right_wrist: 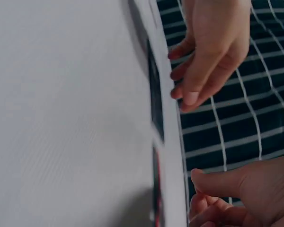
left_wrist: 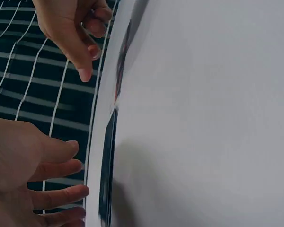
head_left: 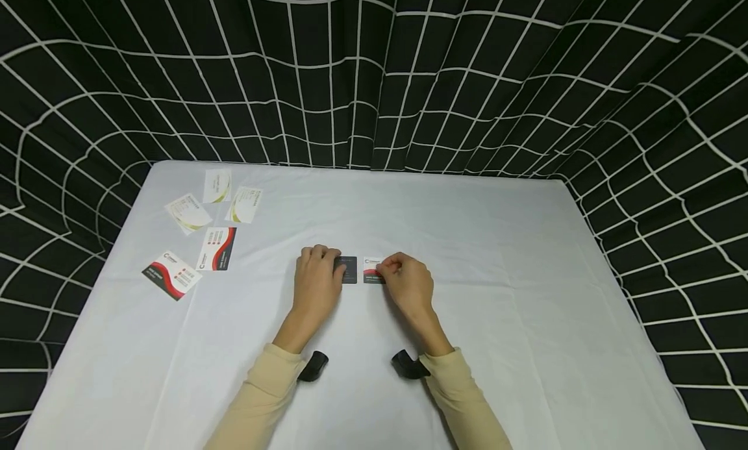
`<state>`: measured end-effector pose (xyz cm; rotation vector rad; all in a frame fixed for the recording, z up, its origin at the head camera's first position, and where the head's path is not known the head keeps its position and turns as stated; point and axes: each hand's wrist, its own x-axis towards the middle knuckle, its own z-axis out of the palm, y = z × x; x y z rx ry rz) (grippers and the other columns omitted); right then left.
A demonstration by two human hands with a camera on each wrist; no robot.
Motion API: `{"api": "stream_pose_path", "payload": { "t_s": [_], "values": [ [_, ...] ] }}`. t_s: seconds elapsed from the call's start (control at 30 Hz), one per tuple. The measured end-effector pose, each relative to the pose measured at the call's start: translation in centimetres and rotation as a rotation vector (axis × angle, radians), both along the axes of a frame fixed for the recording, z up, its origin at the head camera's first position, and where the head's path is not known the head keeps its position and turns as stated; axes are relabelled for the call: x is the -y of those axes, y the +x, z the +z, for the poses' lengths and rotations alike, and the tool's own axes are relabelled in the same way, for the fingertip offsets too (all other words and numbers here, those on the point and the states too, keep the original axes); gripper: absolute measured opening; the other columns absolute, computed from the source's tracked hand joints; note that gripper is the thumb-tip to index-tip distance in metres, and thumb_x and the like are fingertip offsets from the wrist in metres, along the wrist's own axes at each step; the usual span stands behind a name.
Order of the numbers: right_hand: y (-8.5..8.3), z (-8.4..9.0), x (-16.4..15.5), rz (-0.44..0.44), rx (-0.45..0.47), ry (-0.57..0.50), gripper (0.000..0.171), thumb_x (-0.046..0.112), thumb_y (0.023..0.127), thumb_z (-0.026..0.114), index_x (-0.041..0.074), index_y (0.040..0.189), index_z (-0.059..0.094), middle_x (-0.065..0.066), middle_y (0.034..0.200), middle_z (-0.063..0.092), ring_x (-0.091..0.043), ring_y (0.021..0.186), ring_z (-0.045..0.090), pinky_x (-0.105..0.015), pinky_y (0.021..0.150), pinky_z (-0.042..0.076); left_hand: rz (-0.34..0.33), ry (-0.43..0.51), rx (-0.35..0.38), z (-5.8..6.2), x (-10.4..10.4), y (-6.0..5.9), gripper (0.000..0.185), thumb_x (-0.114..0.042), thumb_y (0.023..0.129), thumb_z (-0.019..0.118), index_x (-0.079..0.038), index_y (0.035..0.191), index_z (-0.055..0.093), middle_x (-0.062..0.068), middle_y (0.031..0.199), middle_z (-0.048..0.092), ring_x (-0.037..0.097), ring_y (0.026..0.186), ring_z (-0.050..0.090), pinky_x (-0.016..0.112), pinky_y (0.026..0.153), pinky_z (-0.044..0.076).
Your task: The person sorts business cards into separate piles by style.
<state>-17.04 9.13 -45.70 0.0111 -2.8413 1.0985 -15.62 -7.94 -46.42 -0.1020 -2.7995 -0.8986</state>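
Note:
A dark card (head_left: 350, 270) lies flat on the white cloth, and its left part is hidden under my left hand (head_left: 316, 278). The fingers of that hand are loosely extended, and in the left wrist view they stand just above the cloth. To its right lies a white, red and black business card (head_left: 369, 274), a narrow gap away from the dark one. My right hand (head_left: 411, 285) overlaps this card's right part in the head view. Its thumb and fingers are loosely curled over the card, with nothing visible between them in the wrist views.
Two red, white and black business cards (head_left: 216, 249) lie at the left of the table (head_left: 526, 372). Farther back are several white cards with yellow-green curves (head_left: 245, 205), lying close together. A black curtain with a white grid (head_left: 374, 80) surrounds the table's back and sides.

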Motion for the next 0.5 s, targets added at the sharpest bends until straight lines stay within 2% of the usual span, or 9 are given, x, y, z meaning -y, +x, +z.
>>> {"api": "stream_pose_path", "payload": {
  "t_s": [0.1,0.23,0.37,0.43,0.5],
  "values": [
    [-0.4,0.7,2.2,0.086,-0.017,0.015,0.012,0.017,0.086,0.076,0.007,0.083,0.071,-0.001,0.069,0.065,-0.009,0.048,0.045,-0.023,0.045,0.034,0.066,0.015,0.013,0.2,2.4,0.5,0.028,-0.012,0.09,0.069,0.006,0.112,0.067,0.026,0.113,0.061,0.039,0.106,0.05,0.048,0.093,0.038],
    [-1.3,1.9,6.3,0.245,-0.025,0.043,0.01,0.017,0.087,0.076,0.008,0.089,0.072,-0.001,0.079,0.068,-0.007,0.052,0.048,-0.021,0.047,0.036,0.245,0.006,0.016,0.6,6.8,0.4,0.035,-0.012,0.088,0.07,0.009,0.116,0.064,0.031,0.113,0.059,0.046,0.102,0.05,0.051,0.09,0.038],
    [-1.8,2.4,10.7,0.401,-0.021,0.1,0.014,0.014,0.088,0.074,0.01,0.101,0.072,-0.005,0.105,0.068,-0.008,0.065,0.057,-0.021,0.056,0.042,0.445,0.012,0.046,0.7,10.6,0.4,0.058,-0.016,0.089,0.069,0.016,0.132,0.046,0.039,0.117,0.053,0.053,0.104,0.047,0.057,0.089,0.037],
    [-2.0,2.4,12.9,0.464,-0.009,0.129,0.021,0.014,0.089,0.073,0.01,0.109,0.071,-0.007,0.12,0.063,-0.011,0.076,0.061,-0.023,0.062,0.047,0.509,0.006,0.075,0.6,11.9,0.6,0.069,-0.018,0.09,0.068,0.019,0.137,0.036,0.042,0.118,0.049,0.056,0.106,0.045,0.06,0.089,0.037],
    [-2.4,2.4,15.0,0.52,0.001,0.165,0.028,0.015,0.09,0.072,0.01,0.117,0.068,-0.009,0.129,0.058,-0.015,0.089,0.063,-0.026,0.071,0.05,0.546,-0.01,0.117,0.3,12.7,0.7,0.074,-0.022,0.09,0.069,0.022,0.137,0.032,0.044,0.119,0.046,0.057,0.107,0.045,0.062,0.088,0.037]
  ]
}}
